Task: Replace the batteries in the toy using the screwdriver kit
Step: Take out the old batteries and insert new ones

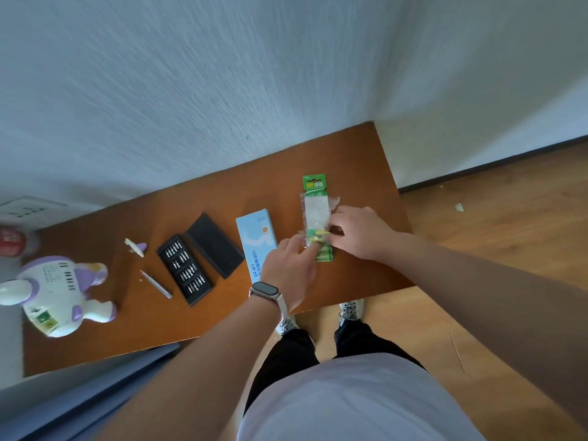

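Observation:
A green battery pack [315,205] lies on the brown table [159,323] at the right, its clear blister partly torn. My left hand [291,265] rests its straight fingers on the pack's lower end. My right hand [359,232] pinches at the green-and-yellow batteries [318,235] inside the blister. The white and purple toy [60,291] lies face down at the far left. Its small battery cover [136,247] lies apart near the wall. The silver screwdriver [156,284] lies beside the open black bit case [186,273].
The case's black lid [216,246] and a light blue kit box [254,243] lie between the bit case and my left hand. A red can [11,241] stands at the far left. The table's right edge meets wooden floor [493,224].

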